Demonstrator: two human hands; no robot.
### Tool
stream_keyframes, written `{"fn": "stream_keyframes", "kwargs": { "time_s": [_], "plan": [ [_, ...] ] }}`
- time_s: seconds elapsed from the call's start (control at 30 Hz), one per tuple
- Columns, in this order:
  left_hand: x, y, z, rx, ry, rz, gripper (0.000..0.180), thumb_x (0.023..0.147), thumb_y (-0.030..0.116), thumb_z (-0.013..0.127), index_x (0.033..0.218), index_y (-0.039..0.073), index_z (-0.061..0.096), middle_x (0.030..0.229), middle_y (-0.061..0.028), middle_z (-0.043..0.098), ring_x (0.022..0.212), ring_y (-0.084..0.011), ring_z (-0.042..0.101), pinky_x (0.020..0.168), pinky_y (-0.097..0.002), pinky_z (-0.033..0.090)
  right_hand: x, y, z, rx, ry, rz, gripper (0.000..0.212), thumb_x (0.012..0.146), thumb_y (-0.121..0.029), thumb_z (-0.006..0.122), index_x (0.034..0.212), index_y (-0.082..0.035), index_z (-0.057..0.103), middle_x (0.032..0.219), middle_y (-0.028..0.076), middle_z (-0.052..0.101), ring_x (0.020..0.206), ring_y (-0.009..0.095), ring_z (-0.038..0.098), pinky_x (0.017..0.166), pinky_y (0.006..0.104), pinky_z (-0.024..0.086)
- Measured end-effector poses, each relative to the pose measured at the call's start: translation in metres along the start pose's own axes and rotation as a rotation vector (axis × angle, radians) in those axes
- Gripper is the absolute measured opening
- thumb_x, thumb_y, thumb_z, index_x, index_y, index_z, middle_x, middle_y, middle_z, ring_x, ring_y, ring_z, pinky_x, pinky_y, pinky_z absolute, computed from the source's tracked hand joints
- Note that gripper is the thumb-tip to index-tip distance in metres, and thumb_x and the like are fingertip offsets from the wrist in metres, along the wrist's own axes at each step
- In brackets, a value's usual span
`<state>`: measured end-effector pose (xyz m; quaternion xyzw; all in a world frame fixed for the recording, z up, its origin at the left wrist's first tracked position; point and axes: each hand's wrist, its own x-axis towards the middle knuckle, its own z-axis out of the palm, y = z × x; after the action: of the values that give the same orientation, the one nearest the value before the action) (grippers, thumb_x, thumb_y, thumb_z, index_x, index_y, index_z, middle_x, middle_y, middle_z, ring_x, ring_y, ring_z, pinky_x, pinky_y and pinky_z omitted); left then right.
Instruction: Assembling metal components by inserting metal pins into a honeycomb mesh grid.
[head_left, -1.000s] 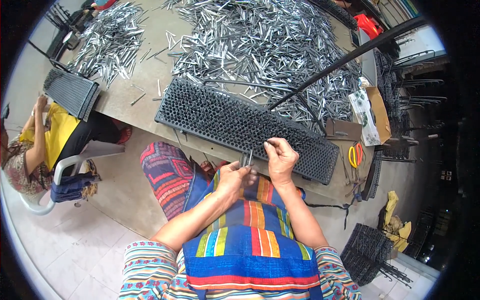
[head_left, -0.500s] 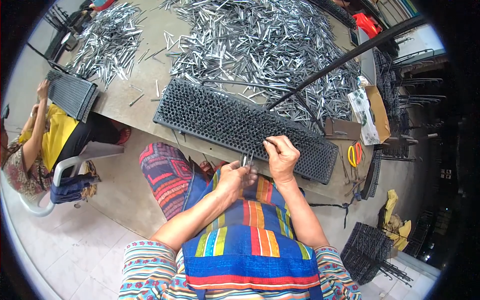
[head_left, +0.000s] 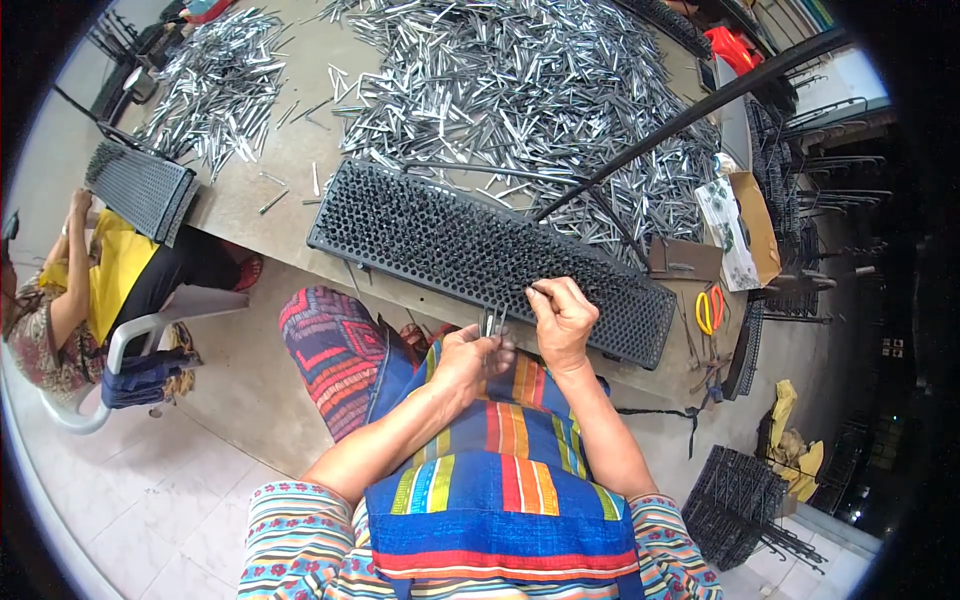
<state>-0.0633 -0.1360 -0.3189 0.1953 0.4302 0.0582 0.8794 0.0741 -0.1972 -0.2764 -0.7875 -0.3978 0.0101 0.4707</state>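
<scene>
A long black rack full of small round holes lies slantwise along the table's near edge. Dark slim pieces fill many holes, chiefly toward its far side. Below the front edge, my left hand is closed around a few slim metal pieces, whose ends poke up past the fingers. Over the right half of the rack, my right hand has thumb and forefinger pinched together just above the holes. Whatever sits in that pinch is too small to make out.
Loose slim metal pieces are heaped behind the rack, with a smaller heap at far left. A dark bar slants over the table. Orange-handled scissors and a cardboard box lie right. A seated co-worker handles another rack.
My right hand has shifted very slightly, still pinched above the rack. At the left, the co-worker's raised hand has come down along their rack.
</scene>
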Motion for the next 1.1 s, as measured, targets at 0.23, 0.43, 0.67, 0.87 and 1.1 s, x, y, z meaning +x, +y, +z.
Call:
{"fn": "stream_keyframes", "kwargs": {
  "time_s": [0.23, 0.43, 0.67, 0.87, 1.1],
  "plan": [
    [-0.005, 0.003, 0.004, 0.000, 0.004, -0.009, 0.012, 0.089, 0.001, 0.055, 0.100, 0.001, 0.060, 0.085, -0.0113, 0.067, 0.067, -0.0170, 0.065, 0.058, -0.0296, 0.057, -0.003, 0.006, 0.004, -0.020, 0.038, -0.054, 0.008, 0.074, 0.003, 0.068, 0.079, 0.000, 0.064, 0.075, 0.012, 0.063, 0.062, 0.025, 0.064, 0.054, 0.0312, 0.048],
    [-0.004, 0.001, 0.004, 0.001, -0.003, -0.012, 0.014, 0.089, 0.000, 0.055, 0.103, 0.001, 0.058, 0.086, -0.0112, 0.067, 0.068, -0.0172, 0.065, 0.058, -0.0293, 0.057, -0.004, 0.009, 0.002, -0.117, -0.016, -0.122, 0.009, 0.073, -0.001, 0.070, 0.080, -0.002, 0.066, 0.075, 0.010, 0.063, 0.063, 0.027, 0.064, 0.055, 0.0330, 0.049],
    [-0.003, -0.001, 0.002, -0.019, -0.068, 0.005, 0.014, 0.088, -0.001, 0.056, 0.102, 0.000, 0.060, 0.086, -0.0114, 0.068, 0.068, -0.0181, 0.066, 0.059, -0.0292, 0.057, -0.011, 0.001, -0.003, -0.190, -0.007, -0.196, 0.007, 0.073, -0.006, 0.070, 0.078, -0.002, 0.067, 0.073, 0.009, 0.063, 0.060, 0.025, 0.062, 0.053, 0.0299, 0.048],
    [-0.010, 0.005, 0.010, 0.108, -0.202, -0.064, 0.016, 0.089, -0.001, 0.056, 0.103, -0.001, 0.062, 0.087, -0.0130, 0.069, 0.073, -0.0203, 0.068, 0.062, -0.0308, 0.059, -0.027, 0.014, -0.016, 0.590, -0.437, 0.682, 0.006, 0.078, -0.003, 0.069, 0.074, 0.002, 0.067, 0.063, 0.001, 0.062, 0.053, 0.005, 0.054, 0.048, 0.0217, 0.043],
    [-0.007, 0.003, 0.011, 0.049, -0.136, -0.060, 0.017, 0.093, 0.007, 0.055, 0.104, -0.003, 0.062, 0.093, -0.0156, 0.069, 0.079, -0.0229, 0.070, 0.066, -0.0329, 0.059, -0.023, 0.018, -0.018, 0.683, -0.082, 0.710, 0.003, 0.079, -0.001, 0.069, 0.081, 0.001, 0.068, 0.063, -0.001, 0.060, 0.052, 0.003, 0.048, 0.046, 0.0183, 0.035]
  ]
}}
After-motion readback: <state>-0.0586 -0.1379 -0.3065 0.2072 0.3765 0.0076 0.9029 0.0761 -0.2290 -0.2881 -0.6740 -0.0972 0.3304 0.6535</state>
